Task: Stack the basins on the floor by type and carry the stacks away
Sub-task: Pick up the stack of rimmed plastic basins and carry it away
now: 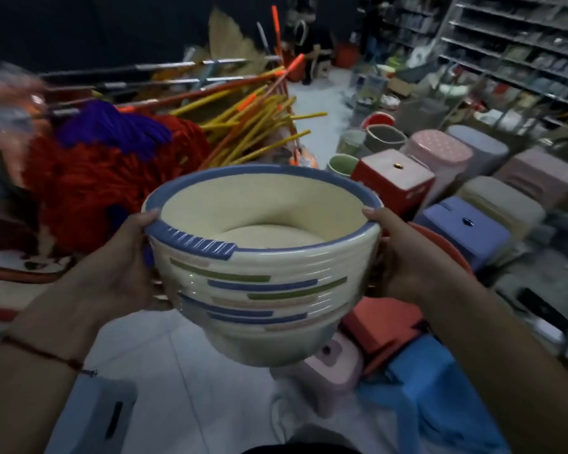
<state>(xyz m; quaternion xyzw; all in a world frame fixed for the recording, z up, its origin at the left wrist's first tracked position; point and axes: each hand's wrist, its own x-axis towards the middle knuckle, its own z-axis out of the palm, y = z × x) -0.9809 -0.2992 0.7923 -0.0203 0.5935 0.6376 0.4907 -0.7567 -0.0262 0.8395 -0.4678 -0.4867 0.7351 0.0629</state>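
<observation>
A tall stack of cream basins (259, 290) with blue, green and pink rim handles hangs in the air in front of me, above the white floor. My left hand (125, 267) grips the stack's left side, thumb on the top blue rim. On the opposite side my right hand (404, 253) holds the rim, fingers under the edge. A red basin (446, 244) shows partly behind my right hand, low on the right.
Red and purple mop heads (112, 165) and yellow broom handles (253, 126) pile up on the left. Plastic stools (466, 227) in red, blue, pink and cream crowd the right. Buckets (384, 137) stand further back, beside shelving (518, 44). A narrow white floor aisle (318, 103) runs ahead.
</observation>
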